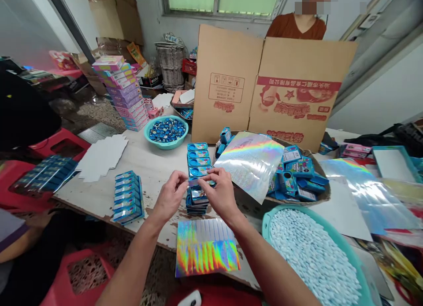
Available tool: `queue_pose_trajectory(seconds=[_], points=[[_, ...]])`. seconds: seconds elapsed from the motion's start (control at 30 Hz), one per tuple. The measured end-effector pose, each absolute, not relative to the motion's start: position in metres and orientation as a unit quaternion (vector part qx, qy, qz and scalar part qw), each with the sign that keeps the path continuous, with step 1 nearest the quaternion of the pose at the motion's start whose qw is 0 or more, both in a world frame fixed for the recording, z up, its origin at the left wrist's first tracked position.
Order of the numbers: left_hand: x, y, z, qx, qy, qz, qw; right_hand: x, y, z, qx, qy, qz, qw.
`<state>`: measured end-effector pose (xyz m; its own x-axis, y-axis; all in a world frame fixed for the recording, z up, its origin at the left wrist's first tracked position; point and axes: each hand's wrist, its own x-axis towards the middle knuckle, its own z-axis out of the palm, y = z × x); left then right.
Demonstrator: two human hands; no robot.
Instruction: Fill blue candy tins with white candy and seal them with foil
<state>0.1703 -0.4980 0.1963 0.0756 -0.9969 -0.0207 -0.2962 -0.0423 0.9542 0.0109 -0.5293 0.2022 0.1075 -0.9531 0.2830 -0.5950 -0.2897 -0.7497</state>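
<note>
Between the fingertips of my left hand and my right hand is a small shiny strip, pinched at both ends. It looks like a clear holographic sticker. Right beneath it, a row of small blue tins runs away from me, partly covered by my fingers. Nearer to me, more blue tins lie stacked. At the table's front edge lies a rainbow-coloured sticker sheet marked with narrow strips.
Left stands a block of blue boxes; behind is a turquoise basin of blue round pieces. Right are a carton of blue boxes under a holographic sheet, and a basin of pale-blue candies. A person stands behind a cardboard box.
</note>
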Motion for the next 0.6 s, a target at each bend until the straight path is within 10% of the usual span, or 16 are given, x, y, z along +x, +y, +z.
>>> queue_pose_trajectory(seconds=[0.6], points=[[0.171, -0.507, 0.217, 0.585, -0.573, -0.359, 0.448, -0.003, -0.543, 0.199, -0.671, 0.556, -0.402, 0.280]])
